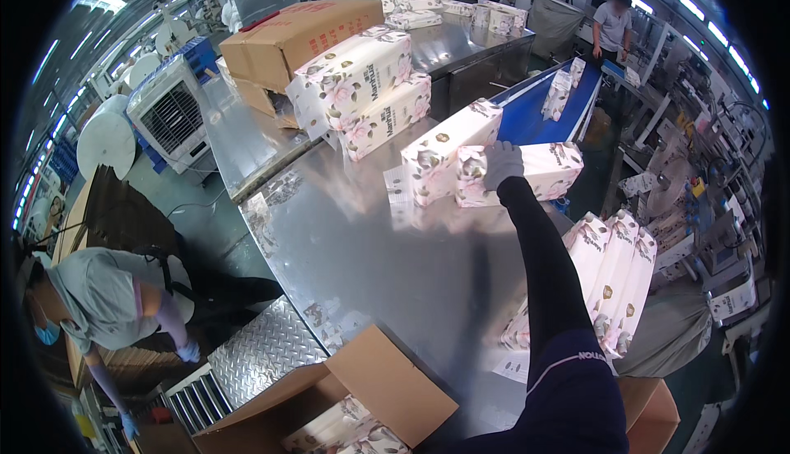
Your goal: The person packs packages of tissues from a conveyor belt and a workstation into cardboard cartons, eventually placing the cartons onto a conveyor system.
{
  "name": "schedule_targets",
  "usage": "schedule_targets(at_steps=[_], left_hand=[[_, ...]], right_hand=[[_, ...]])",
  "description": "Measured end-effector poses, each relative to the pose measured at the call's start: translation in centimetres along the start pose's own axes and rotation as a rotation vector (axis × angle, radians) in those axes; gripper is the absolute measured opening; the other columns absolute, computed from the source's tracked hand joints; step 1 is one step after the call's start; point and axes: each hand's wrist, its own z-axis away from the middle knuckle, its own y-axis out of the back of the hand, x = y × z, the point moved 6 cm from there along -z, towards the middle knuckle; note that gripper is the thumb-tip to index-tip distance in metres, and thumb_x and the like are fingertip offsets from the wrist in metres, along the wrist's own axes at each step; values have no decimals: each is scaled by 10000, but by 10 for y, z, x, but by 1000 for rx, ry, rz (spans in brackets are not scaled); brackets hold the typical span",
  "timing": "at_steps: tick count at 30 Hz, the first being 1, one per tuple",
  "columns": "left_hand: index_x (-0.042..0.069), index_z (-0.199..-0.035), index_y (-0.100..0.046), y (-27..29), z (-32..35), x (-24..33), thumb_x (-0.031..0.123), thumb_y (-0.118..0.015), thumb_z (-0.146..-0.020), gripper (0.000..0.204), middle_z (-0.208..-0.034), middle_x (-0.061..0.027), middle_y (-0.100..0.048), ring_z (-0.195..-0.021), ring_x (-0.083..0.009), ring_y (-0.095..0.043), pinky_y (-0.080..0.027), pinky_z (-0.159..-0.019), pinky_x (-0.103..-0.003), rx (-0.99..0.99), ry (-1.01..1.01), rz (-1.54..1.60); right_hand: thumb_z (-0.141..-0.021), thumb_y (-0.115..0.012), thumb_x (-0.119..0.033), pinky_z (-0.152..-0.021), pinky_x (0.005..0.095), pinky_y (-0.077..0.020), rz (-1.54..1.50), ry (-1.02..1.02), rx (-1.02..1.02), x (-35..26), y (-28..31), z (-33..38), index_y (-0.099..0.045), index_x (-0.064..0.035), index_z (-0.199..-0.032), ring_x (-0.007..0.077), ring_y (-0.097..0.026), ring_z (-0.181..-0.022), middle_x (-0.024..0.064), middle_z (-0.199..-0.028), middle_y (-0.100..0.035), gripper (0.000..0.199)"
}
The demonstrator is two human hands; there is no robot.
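Note:
My right hand (503,166), in a grey glove, reaches far across the metal table (387,265). Its fingers wrap over a white, flower-printed tissue pack (547,168) lying on its side near the blue conveyor. Against this pack, on the left, stands another floral tissue pack (448,154). My left hand is out of view. Close to my right forearm, several tissue packs (613,269) stand side by side at the table's right edge.
Stacked tissue packs (370,92) sit beside a brown carton (300,34). A blue conveyor (527,113) carries more packs; a person (613,30) stands at its far end. An open carton (395,384) at the near edge holds packs. A co-worker (123,298) bends at the left.

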Motion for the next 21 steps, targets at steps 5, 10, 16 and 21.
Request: schedule_targets(at_steps=[5, 10, 16, 21], left_hand=[[29, -1373, -404, 4, 2, -4, 420, -687, -693, 834, -1112, -182, -548, -974, -335, -546, -433, -803, -461, -248, -25, -67], [-23, -1382, -363, 42, -23, -4, 445, -735, -666, 933, -1115, -186, -522, -989, -340, -513, -402, -856, -431, -300, 21, 145], [7, -1403, -374, 40, -29, -6, 450, -730, -625, 963, -1127, -151, -532, -949, -307, -564, -442, -762, -403, -342, -31, 31], [25, -1407, -354, 55, -13, 1, 430, -721, -648, 935, -1137, -178, -544, -961, -344, -594, -481, -794, -441, -338, 15, 87]], right_hand=[[-604, -790, -534, -1010, 443, -376, -424, 456, -99, -111, 83, 96, -301, -21, -1453, 332, -493, -1204, 186, -1270, -528, 1106], [-627, -811, -505, -989, 421, -442, -80, 591, -311, -115, 93, 180, -246, -84, -1494, 329, -433, -1323, 206, -1442, -425, 1118], [-753, -695, -537, -983, 421, -448, -76, 326, -174, -81, -25, 222, -325, -57, -1459, 316, -506, -1216, 161, -1444, -434, 931], [-724, -706, -506, -842, 432, -490, -260, 294, -226, -181, 66, 292, -425, -49, -1379, 287, -557, -1049, 129, -1222, -541, 847]])
